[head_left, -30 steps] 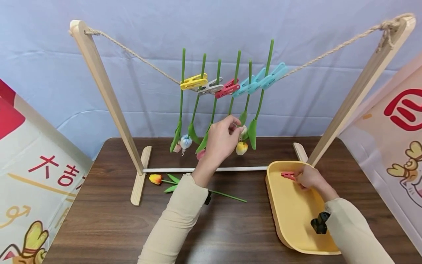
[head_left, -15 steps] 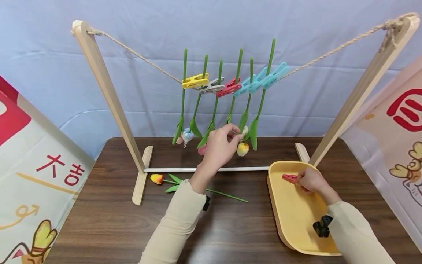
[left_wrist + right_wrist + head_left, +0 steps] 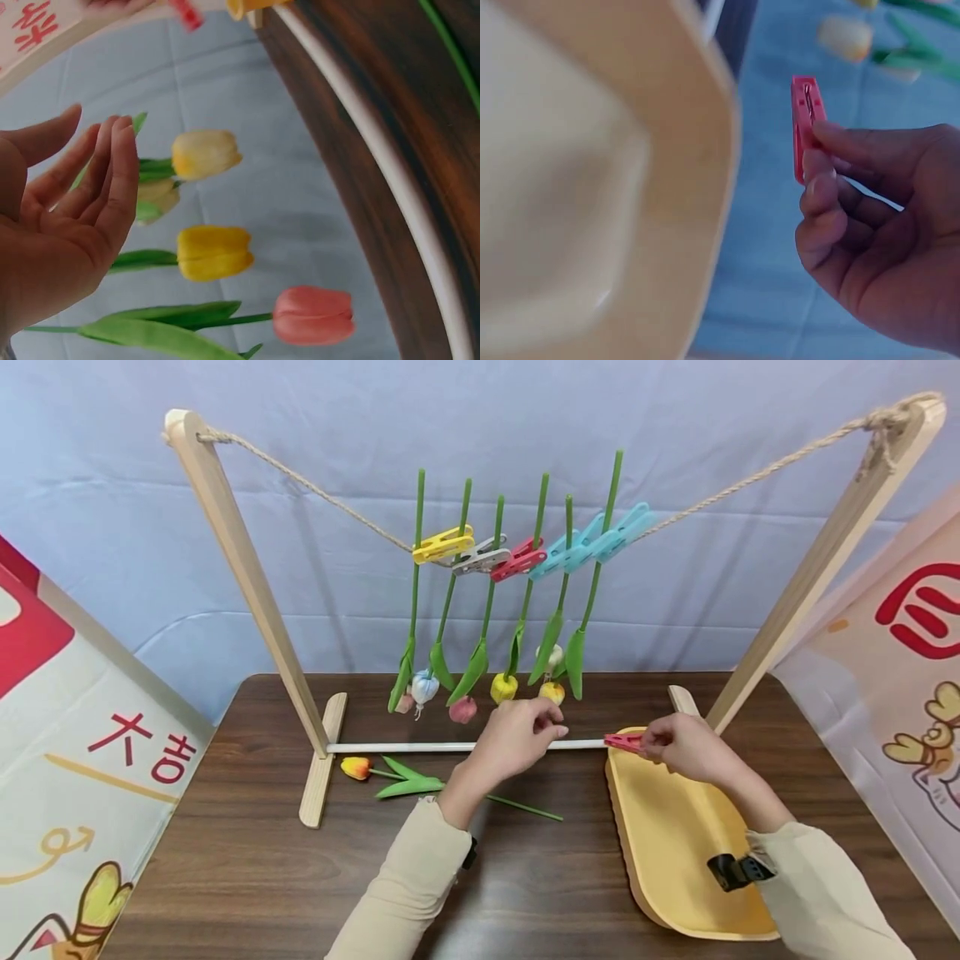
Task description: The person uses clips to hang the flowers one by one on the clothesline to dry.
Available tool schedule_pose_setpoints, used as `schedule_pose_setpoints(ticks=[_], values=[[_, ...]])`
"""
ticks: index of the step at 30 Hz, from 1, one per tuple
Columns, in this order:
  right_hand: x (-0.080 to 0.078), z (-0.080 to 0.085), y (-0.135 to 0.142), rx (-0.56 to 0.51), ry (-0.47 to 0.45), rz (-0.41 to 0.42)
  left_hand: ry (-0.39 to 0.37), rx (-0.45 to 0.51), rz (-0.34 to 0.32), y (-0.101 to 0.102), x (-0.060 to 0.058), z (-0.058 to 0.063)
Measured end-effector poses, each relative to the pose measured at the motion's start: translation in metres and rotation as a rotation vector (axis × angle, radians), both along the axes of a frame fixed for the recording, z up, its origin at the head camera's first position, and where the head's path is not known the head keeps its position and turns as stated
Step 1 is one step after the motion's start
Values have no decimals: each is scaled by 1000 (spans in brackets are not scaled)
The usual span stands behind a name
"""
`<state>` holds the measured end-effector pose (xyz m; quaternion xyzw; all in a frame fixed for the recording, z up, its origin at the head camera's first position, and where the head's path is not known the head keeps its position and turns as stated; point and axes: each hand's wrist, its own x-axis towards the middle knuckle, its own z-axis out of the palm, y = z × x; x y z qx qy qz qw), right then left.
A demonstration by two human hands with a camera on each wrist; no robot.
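A red clothespin is pinched between the thumb and fingers of my right hand, over the far left edge of the yellow tray. The right wrist view also shows the clothespin, held near its middle. My left hand holds nothing; its fingers are relaxed, just below the hanging tulips. In the left wrist view a yellow tulip and a pink tulip hang beyond that hand. On the table, behind the left forearm, lies an orange-yellow tulip with green leaves.
Between two wooden posts runs a rope. Several clothespins, including yellow, grey and blue ones, clip tulips upside down on it. A white rod joins the posts low down.
My right hand has lifted the red clothespin from inside the tray to its far left edge. My left hand has moved down and away from the hanging tulips.
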<state>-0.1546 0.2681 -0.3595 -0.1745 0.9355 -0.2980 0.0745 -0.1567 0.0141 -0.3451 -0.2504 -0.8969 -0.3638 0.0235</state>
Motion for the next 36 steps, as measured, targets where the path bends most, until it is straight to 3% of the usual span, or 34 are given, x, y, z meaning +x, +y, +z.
schedule_pose_setpoints(ticks=[5,12,16,22,29,33,36], values=[[5,14,-25,-34,43,85,-11,-48,-28,2,5,-9],[12,16,-46,-91,34,169,-12,-16,-28,0,10,-23],[14,14,-49,-127,50,173,3,4,-29,-3,12,-28],[14,9,-49,-205,186,128,21,9,-29,-8,12,-28],[12,9,-47,-196,239,159,43,25,-55,-13,13,-26],[13,7,-42,-214,265,161,42,18,-16,-21,11,-31],[14,6,-35,-229,263,165,37,-69,43,-32,8,-40]])
